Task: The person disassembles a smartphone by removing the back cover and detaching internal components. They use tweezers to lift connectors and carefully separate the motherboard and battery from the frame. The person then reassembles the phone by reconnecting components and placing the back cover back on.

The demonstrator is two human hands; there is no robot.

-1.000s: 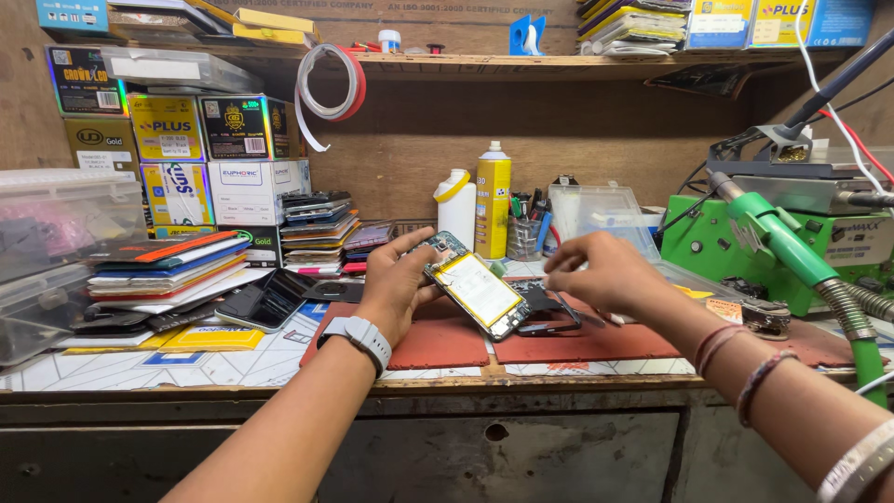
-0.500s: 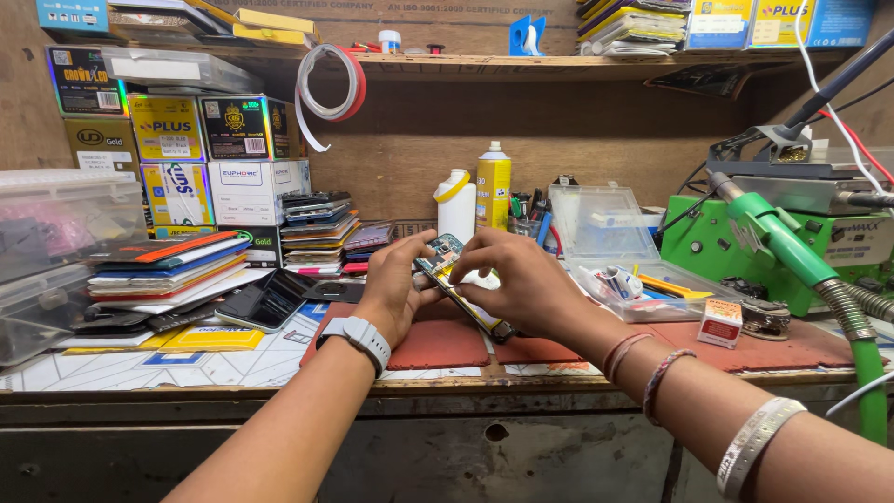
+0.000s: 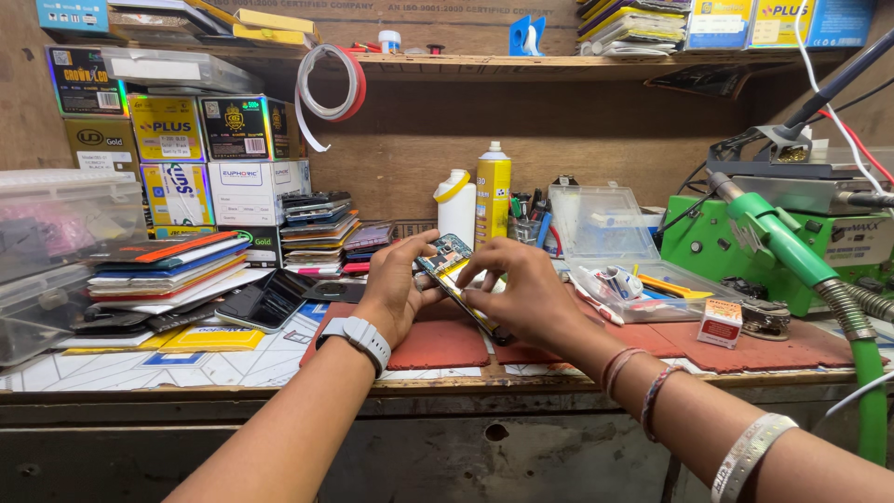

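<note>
Both of my hands hold an opened smartphone (image 3: 453, 270) on edge above a red work mat (image 3: 438, 343). My left hand (image 3: 396, 289), with a grey watch on its wrist, grips the phone's far end and back, where the circuit board shows. My right hand (image 3: 521, 291) lies over the phone's screen side, fingers pressed along its edge. Bracelets and a pale band ring my right forearm.
Stacks of phones and flat boxes (image 3: 177, 265) sit at left. A white bottle (image 3: 455, 205) and a yellow spray can (image 3: 493, 193) stand behind. At right are clear plastic trays (image 3: 605, 233), a small red-white box (image 3: 720, 322) and a green machine with hose (image 3: 792, 251).
My right hand came from the right side of the phone onto its screen face. The phone turned from screen-up to standing on edge between both hands.
</note>
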